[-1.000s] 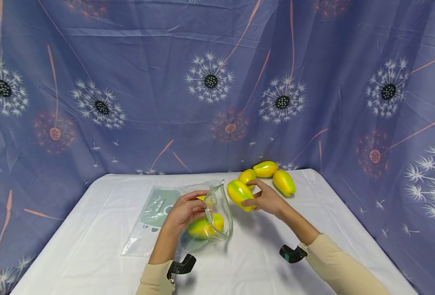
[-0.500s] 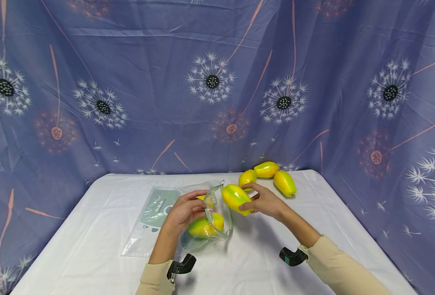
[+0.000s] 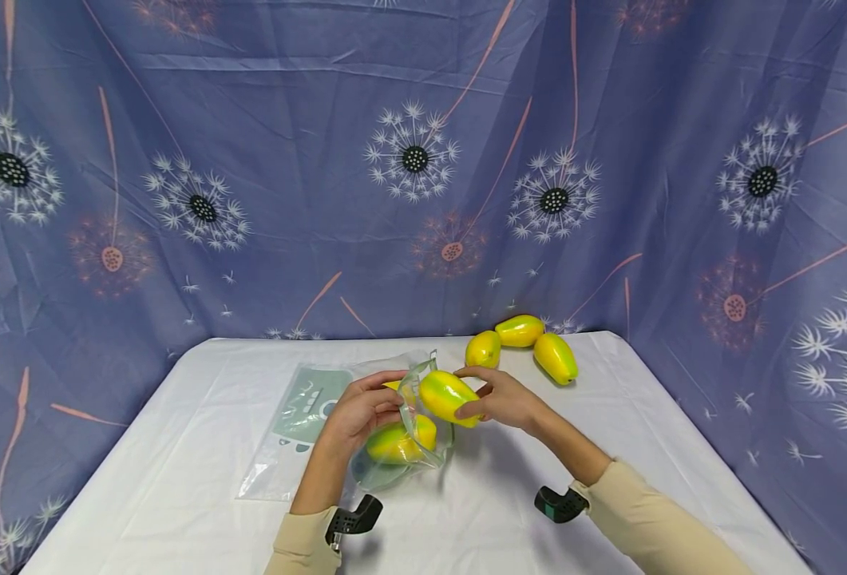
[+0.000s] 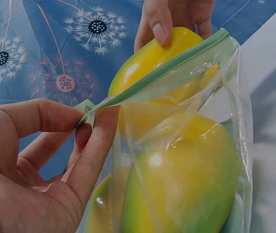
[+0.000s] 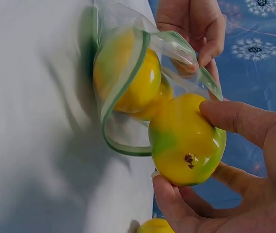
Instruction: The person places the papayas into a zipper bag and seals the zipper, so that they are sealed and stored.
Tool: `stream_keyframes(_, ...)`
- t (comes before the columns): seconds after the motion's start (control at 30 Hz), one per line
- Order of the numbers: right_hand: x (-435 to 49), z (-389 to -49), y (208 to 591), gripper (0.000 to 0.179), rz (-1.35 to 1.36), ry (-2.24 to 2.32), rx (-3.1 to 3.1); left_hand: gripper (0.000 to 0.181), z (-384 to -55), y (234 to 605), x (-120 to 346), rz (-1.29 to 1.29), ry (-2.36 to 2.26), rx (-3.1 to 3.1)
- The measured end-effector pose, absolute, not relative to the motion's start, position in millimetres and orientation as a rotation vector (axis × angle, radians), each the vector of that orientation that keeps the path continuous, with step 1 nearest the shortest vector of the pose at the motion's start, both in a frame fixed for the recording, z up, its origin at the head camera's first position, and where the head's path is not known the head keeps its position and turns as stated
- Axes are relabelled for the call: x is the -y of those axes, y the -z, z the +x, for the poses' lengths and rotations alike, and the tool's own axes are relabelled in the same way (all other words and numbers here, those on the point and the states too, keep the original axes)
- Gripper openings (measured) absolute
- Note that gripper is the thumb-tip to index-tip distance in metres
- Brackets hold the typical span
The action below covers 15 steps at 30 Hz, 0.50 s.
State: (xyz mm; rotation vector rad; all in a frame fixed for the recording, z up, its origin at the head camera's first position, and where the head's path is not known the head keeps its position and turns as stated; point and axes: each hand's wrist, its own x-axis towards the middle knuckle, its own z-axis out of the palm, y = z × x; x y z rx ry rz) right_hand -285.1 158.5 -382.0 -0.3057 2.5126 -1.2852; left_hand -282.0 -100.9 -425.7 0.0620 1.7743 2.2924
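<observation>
My left hand pinches the green-edged rim of a clear zip bag, whose mouth gapes to the right. Two yellow-green papayas lie inside it; the nearer papaya shows plainly, the other is partly hidden behind it. In my right hand another papaya is held by its stem end between thumb and fingers. Its far end is right at the bag's mouth, overlapping the green rim in the head view. The right wrist view shows the brown stem spot on this papaya.
Several papayas lie loose at the back right of the white-covered table: one nearest papaya, one papaya behind it, one papaya to the right. A flat printed bag lies left of the left hand. A patterned curtain hangs behind.
My right hand has carried its papaya left and slightly down, from beside the bag to its mouth. The left hand and bag have hardly moved.
</observation>
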Motion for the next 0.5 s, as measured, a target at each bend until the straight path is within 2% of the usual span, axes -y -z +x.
stream_keyframes(0.5, -143, -284, 385, 0.071, -0.269, 1.312, -2.511, 0.048, -282, 426, 101, 0.062, -2.292, -1.777)
